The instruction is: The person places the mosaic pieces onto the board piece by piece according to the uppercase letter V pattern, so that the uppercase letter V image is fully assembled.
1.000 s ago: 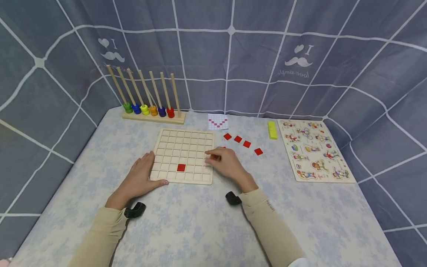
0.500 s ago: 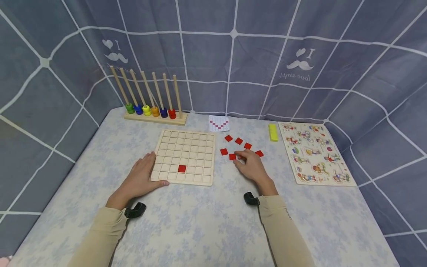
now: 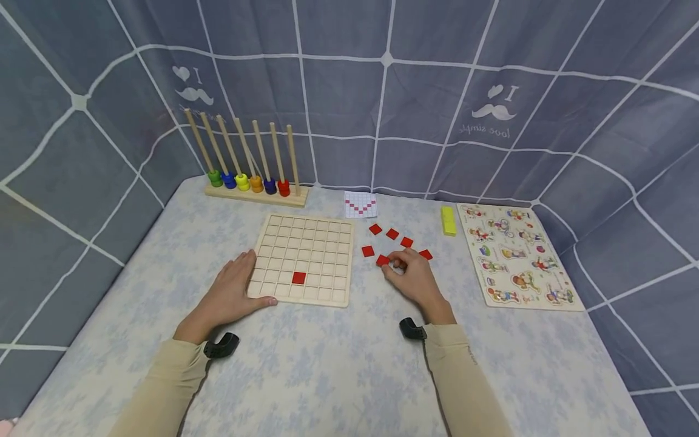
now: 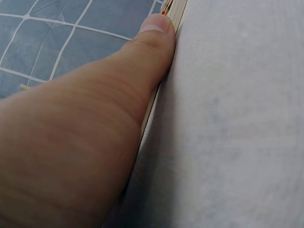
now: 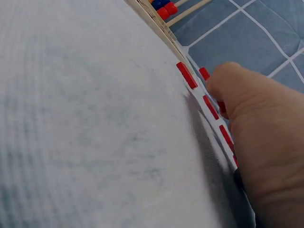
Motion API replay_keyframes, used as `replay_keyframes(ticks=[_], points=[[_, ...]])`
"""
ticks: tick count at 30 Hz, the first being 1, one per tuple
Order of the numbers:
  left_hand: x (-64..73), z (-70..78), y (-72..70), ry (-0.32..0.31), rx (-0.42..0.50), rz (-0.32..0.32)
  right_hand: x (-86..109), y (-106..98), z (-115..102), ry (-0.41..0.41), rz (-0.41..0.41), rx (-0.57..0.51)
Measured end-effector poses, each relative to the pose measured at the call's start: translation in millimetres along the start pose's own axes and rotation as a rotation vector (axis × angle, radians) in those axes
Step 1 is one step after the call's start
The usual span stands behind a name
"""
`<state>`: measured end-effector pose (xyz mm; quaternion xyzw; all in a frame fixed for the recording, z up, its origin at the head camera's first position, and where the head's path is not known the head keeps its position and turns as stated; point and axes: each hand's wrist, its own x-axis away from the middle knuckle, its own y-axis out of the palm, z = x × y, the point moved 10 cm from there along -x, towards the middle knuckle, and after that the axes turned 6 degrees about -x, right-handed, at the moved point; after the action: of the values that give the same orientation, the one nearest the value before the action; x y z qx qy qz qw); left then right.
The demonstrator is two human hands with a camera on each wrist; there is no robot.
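A pale wooden grid board (image 3: 322, 267) lies on the table with one red square tile (image 3: 298, 278) in a lower cell. My left hand (image 3: 232, 294) lies flat along the board's left edge, its thumb (image 4: 154, 31) stretched along the near edge. To the right of the board my right hand (image 3: 415, 276), fingers curled, pinches the edge of a red tile (image 3: 382, 260) at thumb and fingertips. Several other red tiles lie around that hand, such as a tile (image 3: 368, 250) to its left and a tile (image 3: 392, 233) beyond it. The right thumb (image 5: 232, 85) partly hides tiles in the right wrist view.
A small pattern card (image 3: 360, 205) with a pink V of squares lies behind the board. At the back left stands a peg rack (image 3: 256, 195) with coloured beads. A yellow block (image 3: 448, 221) and a picture puzzle board (image 3: 519, 258) lie at the right.
My right hand has moved right, from above the board's right edge to the loose tiles. The tile at its fingertips has turned slightly. The left hand has stayed on the board.
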<state>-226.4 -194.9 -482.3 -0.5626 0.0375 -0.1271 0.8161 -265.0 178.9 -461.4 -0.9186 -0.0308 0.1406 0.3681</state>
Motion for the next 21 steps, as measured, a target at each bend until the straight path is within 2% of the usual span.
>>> replay_keyframes(ticks=[6,10,14,21], points=[[1.9,0.7,0.5,0.013,0.007,-0.002,2.5,-1,-9,-0.026,0.036,-0.057],[4.7,-3.2,-1.6,0.009,0.001,0.003,-1.7,9,-27,-0.055,0.022,-0.117],[7.4,-6.5,-1.1,-0.008,0.001,0.002,-9.7,31,-48,-0.072,-0.04,-0.138],[3.7,1.4,-1.6,0.002,0.011,0.017,-23.9,78,-98,-0.16,-0.199,-0.111]])
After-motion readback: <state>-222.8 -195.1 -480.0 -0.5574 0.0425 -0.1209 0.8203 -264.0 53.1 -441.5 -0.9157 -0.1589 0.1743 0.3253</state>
